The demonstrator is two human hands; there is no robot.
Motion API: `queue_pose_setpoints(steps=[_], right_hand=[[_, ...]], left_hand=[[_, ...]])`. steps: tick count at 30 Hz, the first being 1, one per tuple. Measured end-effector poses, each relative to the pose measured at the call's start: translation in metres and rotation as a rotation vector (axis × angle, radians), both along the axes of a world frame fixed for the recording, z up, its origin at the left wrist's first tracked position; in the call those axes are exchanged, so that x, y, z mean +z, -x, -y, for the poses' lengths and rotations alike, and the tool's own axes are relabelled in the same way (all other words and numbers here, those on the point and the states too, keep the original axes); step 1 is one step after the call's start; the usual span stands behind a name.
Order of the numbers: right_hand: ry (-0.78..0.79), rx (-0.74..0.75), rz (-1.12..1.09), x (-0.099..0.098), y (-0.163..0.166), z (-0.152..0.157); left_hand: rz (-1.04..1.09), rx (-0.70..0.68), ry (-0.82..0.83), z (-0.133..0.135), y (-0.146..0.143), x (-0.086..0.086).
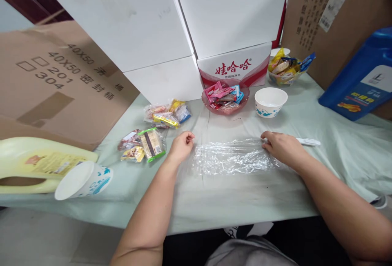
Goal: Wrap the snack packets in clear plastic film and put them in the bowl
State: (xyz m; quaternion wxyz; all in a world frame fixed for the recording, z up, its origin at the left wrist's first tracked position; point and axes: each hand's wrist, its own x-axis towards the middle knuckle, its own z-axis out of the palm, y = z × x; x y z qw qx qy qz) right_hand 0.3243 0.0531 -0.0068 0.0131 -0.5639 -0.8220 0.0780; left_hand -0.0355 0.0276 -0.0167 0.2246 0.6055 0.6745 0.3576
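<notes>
A sheet of clear, wrinkled plastic film [232,158], perhaps a bag, stretches between my two hands just above the pale green cloth. My left hand [181,147] is closed in a pinch at its upper left corner. At the upper right corner, my right hand [283,148] pinches the film between thumb and fingers. Part of a white plastic handle [310,141] sticks out beyond my right hand; its other end is hidden. A white paper bowl with blue leaf print [271,102] stands beyond the right hand. Wrapped snacks [151,143] lie left of my left hand.
A pink glass bowl [245,105] of wrapped sweets stands at the back, with a second snack bowl [284,79] to its right. More packets [167,115] lie left. A paper bowl [84,180] tips against a yellow jug [39,162]. A blue bottle [361,78] and cartons [61,82] border the table.
</notes>
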Motion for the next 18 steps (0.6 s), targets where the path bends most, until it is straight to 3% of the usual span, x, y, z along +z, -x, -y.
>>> queue_pose_setpoints(steps=[3,7,9,14,18], right_hand=[[-0.035,0.0,-0.037,0.001,-0.001,0.001],[-0.075,0.005,-0.132,0.003,-0.002,0.004],[-0.113,0.023,-0.225,0.004,-0.003,0.006],[-0.185,0.042,-0.389,0.001,-0.003,0.006],[-0.182,0.026,-0.3,-0.008,0.0,0.001]], left_hand=[[-0.155,-0.02,-0.129,0.004,-0.012,0.0],[-0.373,-0.348,-0.195,0.011,-0.037,-0.001],[-0.423,-0.417,-0.195,0.012,-0.046,-0.003],[-0.414,-0.415,-0.244,0.012,-0.051,-0.006],[-0.304,-0.376,-0.136,0.01,-0.044,-0.007]])
